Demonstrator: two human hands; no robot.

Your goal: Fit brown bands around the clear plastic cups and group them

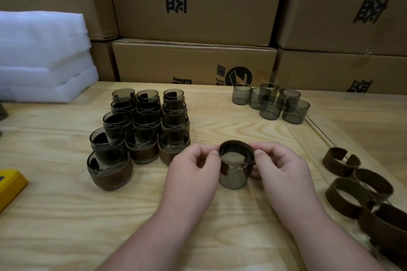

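A smoky clear cup (235, 177) stands on the wooden table (66, 215) in front of me. A brown band (233, 144) sits around its rim. My left hand (193, 174) pinches the band on the cup's left side, and my right hand (284, 174) pinches it on the right. A group of several banded cups (141, 130) stands in rows to the left. Several bare cups (271, 103) cluster at the back right. Loose brown bands (361, 187) lie at the right edge.
Stacked cardboard boxes (193, 61) wall off the back of the table. White foam sheets (41, 57) are piled at the back left. A yellow object (8, 185) lies at the left edge.
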